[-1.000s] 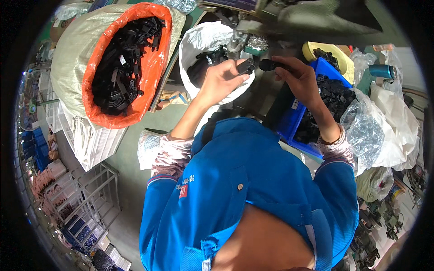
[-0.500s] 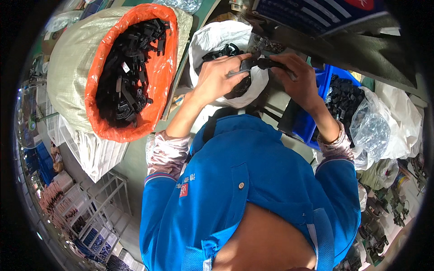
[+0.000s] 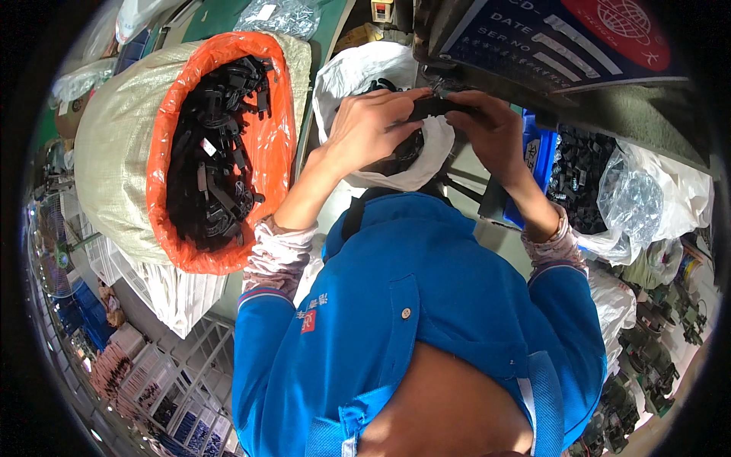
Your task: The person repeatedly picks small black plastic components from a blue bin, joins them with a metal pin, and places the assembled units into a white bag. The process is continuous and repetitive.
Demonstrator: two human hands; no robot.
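Between my two hands is a black plastic part point(image 3: 431, 109), held level over the right side of a white sack point(image 3: 437, 152). My left hand point(image 3: 371, 126) pinches its left end between thumb and fingers. The fingers of my right hand point(image 3: 487, 129) close on its right end; some fingertips are hidden behind the part. Black plastic pieces point(image 3: 396, 158) lie inside the white sack beneath my hands. Close beyond the part stands the dark metal body of a machine point(image 3: 502, 80) with a blue plate on it.
To the left stands a woven sack point(image 3: 114, 145) with an orange liner point(image 3: 272, 164), full of black plastic parts. At the right, a blue bin point(image 3: 545, 156) holds small black pieces beside clear plastic bags point(image 3: 630, 198). White crates and racks point(image 3: 190, 381) stand at the lower left.
My hands have come closer together, and the black part now lies level between them. The whole view has shifted slightly, showing more of the machine's blue plate.
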